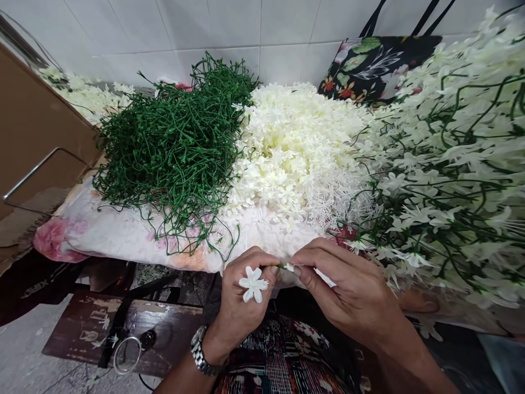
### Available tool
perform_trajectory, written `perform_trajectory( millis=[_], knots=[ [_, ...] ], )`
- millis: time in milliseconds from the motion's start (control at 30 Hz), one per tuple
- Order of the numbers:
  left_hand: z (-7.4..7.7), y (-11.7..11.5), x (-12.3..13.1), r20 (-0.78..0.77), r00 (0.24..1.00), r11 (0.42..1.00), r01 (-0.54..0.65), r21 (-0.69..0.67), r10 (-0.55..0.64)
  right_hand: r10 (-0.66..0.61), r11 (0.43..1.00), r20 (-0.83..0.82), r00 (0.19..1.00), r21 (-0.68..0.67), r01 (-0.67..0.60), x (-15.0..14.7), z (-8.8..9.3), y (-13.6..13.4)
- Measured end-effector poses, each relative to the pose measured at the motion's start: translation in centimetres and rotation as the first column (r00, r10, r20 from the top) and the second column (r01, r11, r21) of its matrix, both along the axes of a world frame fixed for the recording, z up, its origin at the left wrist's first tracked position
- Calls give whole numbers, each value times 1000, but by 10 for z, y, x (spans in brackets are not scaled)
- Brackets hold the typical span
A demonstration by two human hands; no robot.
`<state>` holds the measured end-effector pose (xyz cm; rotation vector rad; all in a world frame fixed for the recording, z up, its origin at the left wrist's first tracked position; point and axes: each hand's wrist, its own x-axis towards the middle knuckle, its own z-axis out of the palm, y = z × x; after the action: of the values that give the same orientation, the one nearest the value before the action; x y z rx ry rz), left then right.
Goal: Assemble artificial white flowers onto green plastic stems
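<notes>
My left hand (246,287) is closed on a green plastic stem, whose tip (282,266) pokes out between thumb and forefinger. One white artificial flower (253,284) shows against the back of that hand. Right beside it, my right hand (340,284) pinches a small white flower piece (289,267) at the stem's tip; the fingers cover most of it. Beyond my hands lie a tangled heap of green plastic stems (168,142) and a heap of loose white petals (295,142). Thin white stamen pieces (340,197) lie at the near edge of the petals.
Assembled white flower sprays (451,180) are piled high on the right. A floral cloth (135,232) covers the work surface. At left stands a cardboard box (41,109) beside a bent metal wire (36,169). A dark floral bag (377,68) leans on the tiled wall.
</notes>
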<state>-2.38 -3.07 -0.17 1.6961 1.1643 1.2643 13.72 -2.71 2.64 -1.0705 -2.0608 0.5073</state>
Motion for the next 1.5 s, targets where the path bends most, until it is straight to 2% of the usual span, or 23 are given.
perform_trajectory(
  millis=[133, 267, 633, 1033, 1500],
  knots=[
    [-2, 2, 0, -68, 996, 998, 52, 31, -50, -2, 999, 48, 999, 39, 1, 0, -3, 1],
    [-4, 4, 2, -99, 993, 998, 62, 7, -61, -17, 998, 71, 997, 55, 14, 1, -8, 3],
    [-10, 8, 10, -23, 1000, 999, -15, -38, 14, -75, 997, -71, 995, -2, 75, -2, -30, 6],
    [-6, 10, 12, -13, 999, 998, -40, -46, 40, -118, 993, -161, 980, -45, 112, -12, -36, 5],
    [-8, 10, 13, -25, 994, 994, -105, -31, 104, -157, 988, -170, 973, -28, 154, -19, -43, 6]
  ],
)
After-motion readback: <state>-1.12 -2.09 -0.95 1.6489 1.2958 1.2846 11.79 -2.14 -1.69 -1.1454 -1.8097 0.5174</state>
